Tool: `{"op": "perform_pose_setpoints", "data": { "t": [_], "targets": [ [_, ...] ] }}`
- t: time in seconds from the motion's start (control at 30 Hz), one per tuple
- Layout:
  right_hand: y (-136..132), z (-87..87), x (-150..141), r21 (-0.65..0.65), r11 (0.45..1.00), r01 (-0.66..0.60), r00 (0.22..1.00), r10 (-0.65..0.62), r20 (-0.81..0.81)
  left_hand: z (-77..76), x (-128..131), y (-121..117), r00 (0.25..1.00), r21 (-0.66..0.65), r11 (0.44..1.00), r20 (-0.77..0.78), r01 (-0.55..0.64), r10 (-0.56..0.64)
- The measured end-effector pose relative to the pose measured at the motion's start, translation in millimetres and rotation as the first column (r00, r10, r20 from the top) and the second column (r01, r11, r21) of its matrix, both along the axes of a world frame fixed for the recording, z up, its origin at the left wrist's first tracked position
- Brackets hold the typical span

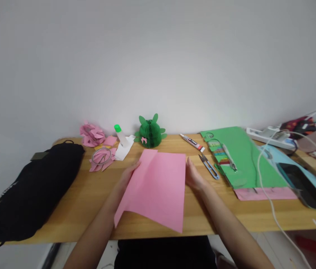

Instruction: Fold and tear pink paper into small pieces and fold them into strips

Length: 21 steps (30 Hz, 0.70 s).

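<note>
A rectangular sheet of pink paper [165,186], its left side turned over in a narrow flap, lay between the two hands with its long axis running roughly from twelve to six o'clock. The left hand [130,172] gripped its flap edge at ten o'clock, fingers partly hidden behind it, while the right hand [193,176] was at the opposite edge, between two and three, though I cannot tell whether it pinched or merely touched; the left was nearer the fold, and a round green pleated-paper figure [150,134] stood beyond at twelve.
</note>
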State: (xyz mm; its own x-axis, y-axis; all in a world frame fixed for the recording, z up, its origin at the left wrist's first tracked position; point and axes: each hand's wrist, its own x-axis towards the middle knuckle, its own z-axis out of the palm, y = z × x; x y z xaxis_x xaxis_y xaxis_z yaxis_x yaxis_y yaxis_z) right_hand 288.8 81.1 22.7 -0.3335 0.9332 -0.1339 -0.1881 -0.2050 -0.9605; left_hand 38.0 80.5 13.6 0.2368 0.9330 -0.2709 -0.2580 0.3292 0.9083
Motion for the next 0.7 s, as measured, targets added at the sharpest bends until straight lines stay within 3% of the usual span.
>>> {"op": "perform_pose_setpoints", "data": {
  "t": [0.13,0.33,0.43,0.53,0.63,0.7],
  "targets": [
    [18.5,-4.8,-7.9,0.069,0.983,0.171,0.973,-0.18,0.143,4.8,-3.3,1.9,0.997,0.007,0.998,0.036,0.061,-0.061],
    [70.1,-8.6,-31.6,0.249,0.935,0.251,0.866,-0.332,0.374,7.9,4.6,1.2,0.99,0.13,0.986,-0.101,0.107,-0.094],
    [90.0,-9.4,-42.5,0.353,0.897,0.267,0.79,-0.414,0.452,4.5,8.2,0.9,0.969,0.245,0.968,-0.246,0.058,0.004],
    [100.4,-4.7,-43.1,0.465,0.854,0.234,0.733,-0.469,0.493,7.6,4.1,8.4,0.902,0.35,0.937,-0.399,-0.017,0.166],
    [112.5,11.5,-35.4,0.569,0.812,0.127,0.707,-0.477,0.523,25.0,-4.8,31.1,0.789,0.473,0.878,-0.513,-0.07,0.339],
    [126.3,27.3,-30.6,0.602,0.798,0.013,0.703,-0.436,0.562,41.5,-8.6,54.7,0.717,0.542,0.839,-0.568,-0.042,0.403]
  ]
}}
